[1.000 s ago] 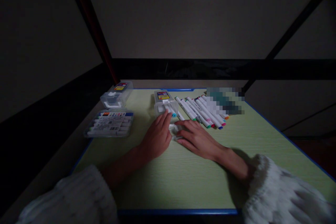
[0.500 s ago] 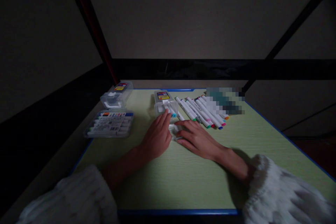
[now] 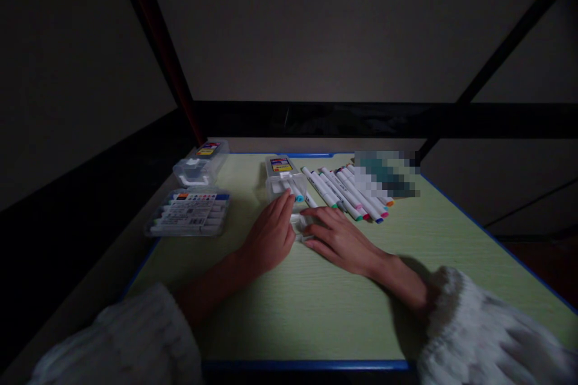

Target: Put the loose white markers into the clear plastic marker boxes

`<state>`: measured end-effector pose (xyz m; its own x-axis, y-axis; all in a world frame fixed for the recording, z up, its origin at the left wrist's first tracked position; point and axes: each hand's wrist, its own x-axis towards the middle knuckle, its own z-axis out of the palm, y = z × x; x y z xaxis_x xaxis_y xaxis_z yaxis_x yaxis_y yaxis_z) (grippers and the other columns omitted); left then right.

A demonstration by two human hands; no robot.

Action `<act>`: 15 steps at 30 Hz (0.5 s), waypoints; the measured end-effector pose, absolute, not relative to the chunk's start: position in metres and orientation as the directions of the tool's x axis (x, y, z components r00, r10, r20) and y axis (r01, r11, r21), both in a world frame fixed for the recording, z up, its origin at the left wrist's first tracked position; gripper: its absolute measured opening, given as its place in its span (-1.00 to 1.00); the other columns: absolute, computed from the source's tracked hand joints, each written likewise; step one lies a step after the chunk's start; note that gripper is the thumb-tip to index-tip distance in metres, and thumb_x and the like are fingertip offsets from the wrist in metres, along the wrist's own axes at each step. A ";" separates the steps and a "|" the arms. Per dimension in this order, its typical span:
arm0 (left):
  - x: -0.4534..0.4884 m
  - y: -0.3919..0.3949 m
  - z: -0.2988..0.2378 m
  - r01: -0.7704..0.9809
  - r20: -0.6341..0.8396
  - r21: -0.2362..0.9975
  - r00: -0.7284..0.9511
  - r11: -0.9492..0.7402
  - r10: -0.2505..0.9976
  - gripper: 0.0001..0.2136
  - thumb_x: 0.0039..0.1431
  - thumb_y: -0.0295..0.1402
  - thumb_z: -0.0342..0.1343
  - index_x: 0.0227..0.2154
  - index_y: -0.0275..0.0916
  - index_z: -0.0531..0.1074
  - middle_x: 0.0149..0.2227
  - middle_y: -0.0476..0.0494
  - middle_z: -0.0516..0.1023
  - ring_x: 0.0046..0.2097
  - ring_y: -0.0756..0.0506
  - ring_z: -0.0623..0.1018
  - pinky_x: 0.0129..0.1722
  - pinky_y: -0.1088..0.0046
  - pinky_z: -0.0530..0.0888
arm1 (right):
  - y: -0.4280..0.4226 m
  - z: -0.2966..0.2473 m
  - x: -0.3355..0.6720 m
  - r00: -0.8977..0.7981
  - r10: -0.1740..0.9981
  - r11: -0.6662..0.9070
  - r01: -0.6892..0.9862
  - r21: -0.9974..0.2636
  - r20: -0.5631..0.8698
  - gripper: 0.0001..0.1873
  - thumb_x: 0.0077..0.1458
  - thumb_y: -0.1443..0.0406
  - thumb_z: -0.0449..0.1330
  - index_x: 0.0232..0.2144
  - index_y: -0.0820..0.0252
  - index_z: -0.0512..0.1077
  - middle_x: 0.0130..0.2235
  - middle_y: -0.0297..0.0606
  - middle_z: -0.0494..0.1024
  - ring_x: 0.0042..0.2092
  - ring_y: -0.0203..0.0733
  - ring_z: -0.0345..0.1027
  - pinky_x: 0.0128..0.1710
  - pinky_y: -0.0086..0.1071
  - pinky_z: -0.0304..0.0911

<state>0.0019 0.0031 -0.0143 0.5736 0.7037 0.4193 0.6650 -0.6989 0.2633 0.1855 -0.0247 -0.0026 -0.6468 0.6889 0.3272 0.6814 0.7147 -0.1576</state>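
A small clear plastic piece (image 3: 297,225) lies on the table between my hands. My right hand (image 3: 338,240) has its thumb and fingers curved around the piece's right side. My left hand (image 3: 270,233) is at the piece's left, its fingers straight and side by side, with nothing visible in them. Its fingertips reach the front of a clear plastic box (image 3: 275,179) with a coloured label and white latch. A marker with a light blue end (image 3: 298,198) shows by the box front. Part of the clear piece is hidden by my fingers.
Several white markers with coloured ends (image 3: 345,192) lie right of the box. A flat clear case of markers (image 3: 189,213) and another clear box with a white handle (image 3: 203,162) stand at the left. A pixelated patch covers the far right. Blue edging (image 3: 307,365) borders the green table.
My left fingertips have dropped very slightly. Otherwise the hands, box and markers keep their places.
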 end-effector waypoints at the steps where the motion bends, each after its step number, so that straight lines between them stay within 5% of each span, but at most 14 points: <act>1: 0.002 0.003 -0.014 0.663 0.423 0.266 0.573 -0.700 0.703 -0.49 0.03 -0.58 -0.18 0.11 -0.46 0.02 0.17 -0.42 0.10 0.21 -0.20 0.12 0.16 0.17 0.19 | -0.025 -0.002 0.185 -0.647 0.690 0.714 0.681 -0.159 0.326 -0.74 0.17 0.20 -0.02 -0.27 0.22 0.39 0.00 -0.11 0.31 -0.03 -0.05 0.16 -0.08 -0.13 0.14; 15: 0.001 0.003 -0.013 0.642 0.464 0.256 0.574 -0.722 0.675 -0.54 0.07 -0.56 -0.15 0.09 -0.42 0.06 0.13 -0.39 0.15 0.17 -0.21 0.17 0.14 0.17 0.22 | -0.025 -0.001 0.186 -0.643 0.693 0.711 0.684 -0.162 0.325 -0.74 0.17 0.20 -0.02 -0.28 0.22 0.40 -0.01 -0.11 0.31 -0.04 -0.07 0.16 -0.07 -0.14 0.14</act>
<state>0.0009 0.0029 -0.0126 0.5740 0.6749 0.4637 0.6425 -0.7223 0.2559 0.1857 -0.0251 -0.0010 -0.6431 0.6933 0.3250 0.6845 0.7108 -0.1619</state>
